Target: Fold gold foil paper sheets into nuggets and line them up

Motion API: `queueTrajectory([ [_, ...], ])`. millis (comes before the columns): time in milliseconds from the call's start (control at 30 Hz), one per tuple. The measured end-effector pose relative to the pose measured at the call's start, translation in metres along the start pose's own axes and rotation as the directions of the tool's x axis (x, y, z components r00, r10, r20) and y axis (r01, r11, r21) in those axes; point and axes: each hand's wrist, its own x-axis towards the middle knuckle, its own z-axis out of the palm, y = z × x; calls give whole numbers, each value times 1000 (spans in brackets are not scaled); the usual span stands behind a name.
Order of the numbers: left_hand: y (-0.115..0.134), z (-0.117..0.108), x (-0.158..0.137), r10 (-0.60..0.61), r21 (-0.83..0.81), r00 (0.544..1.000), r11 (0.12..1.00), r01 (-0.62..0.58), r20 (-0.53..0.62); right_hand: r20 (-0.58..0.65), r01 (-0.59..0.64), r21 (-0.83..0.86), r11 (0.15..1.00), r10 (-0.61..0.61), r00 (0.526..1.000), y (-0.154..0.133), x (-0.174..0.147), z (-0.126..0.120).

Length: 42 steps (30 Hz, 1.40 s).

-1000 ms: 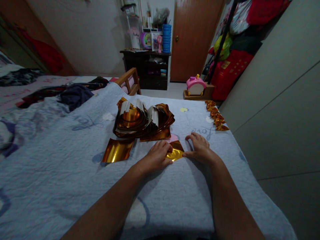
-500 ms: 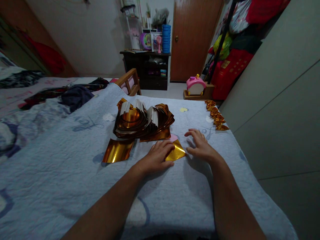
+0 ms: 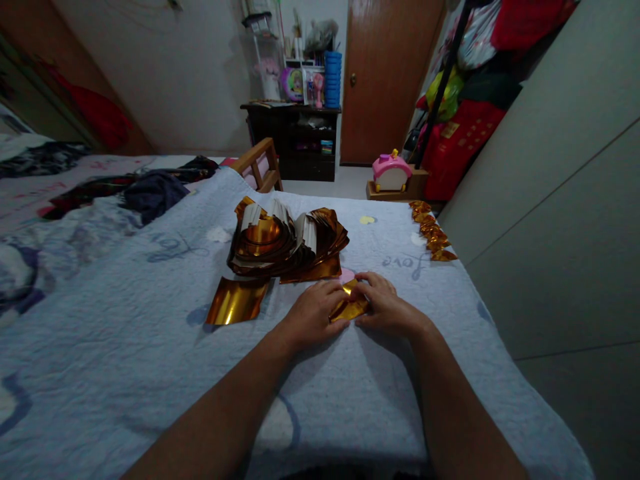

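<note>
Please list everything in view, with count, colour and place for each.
Handled sheet: one, gold, between hands
Loose sheet: one, gold, left of hands
Sheet pile: one, gold-white, beyond hands
Folded pieces: several, gold, bedspread's far right corner
Bedspread: one, light blue, under the sheets
Cloths: several, dark, far left
Wooden frame: one, brown, bedspread's far edge
Cabinet: one, dark, far wall
Door: one, brown, right of cabinet
Toy: one, pink-white, before the door
Bags: several, mixed colours, upper right
Panel: one, pale, right
Smaller items: unclear
Left hand: one, bare, handled sheet's left
Right hand: one, bare, handled sheet's right
</note>
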Motion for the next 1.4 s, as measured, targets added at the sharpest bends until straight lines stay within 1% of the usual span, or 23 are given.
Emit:
queueTrajectory([
  [133,0,0,-1,-6,5,1000,1000,6,-1,-32,25,-21,999,-25,999,3,0,1],
  [267,1,-2,-1,-21,33,1000,999,20,7,-20,9,-9,1000,-9,1000,0,1,-3],
  [367,2,-2,0,-11,28,1000,1000,11,-3,-44,-3,-2,1000,3,999,-3,2,-5],
  [500,1,1,1,-2,29,999,1000,3,-48,-80,-7,0,1000,7,997,-3,3,-6],
  [600,-2,3,2,8,23,993,1000,-5,-116,-113,9,16,1000,-7,994,-3,3,-8],
  [667,-3,3,2,7,-8,983,1000,-8,-181,-154,19,35,999,-14,988,-5,4,-8],
  [733,-2,1,2,-21,-58,973,998,8,-229,-206,40,55,998,-28,978,-7,5,-7],
  [867,3,-5,2,-100,-182,964,982,55,-247,-288,102,136,986,-59,956,-11,7,-3],
  [967,5,-8,2,-156,-274,947,959,77,-281,-309,138,288,948,-44,950,-12,9,-2],
  [1033,6,-10,3,-203,-347,931,933,90,-302,-309,154,413,898,-21,951,-13,9,-4],
  [1100,7,-12,4,-243,-425,923,900,100,-297,-299,156,514,844,6,954,-13,8,-8],
  [1267,11,-14,6,-315,-555,917,821,135,-244,-265,100,634,767,94,960,-13,6,-17],
  [1400,13,-15,6,-402,-627,889,756,187,-220,-288,96,686,721,148,946,-8,3,-19],
])
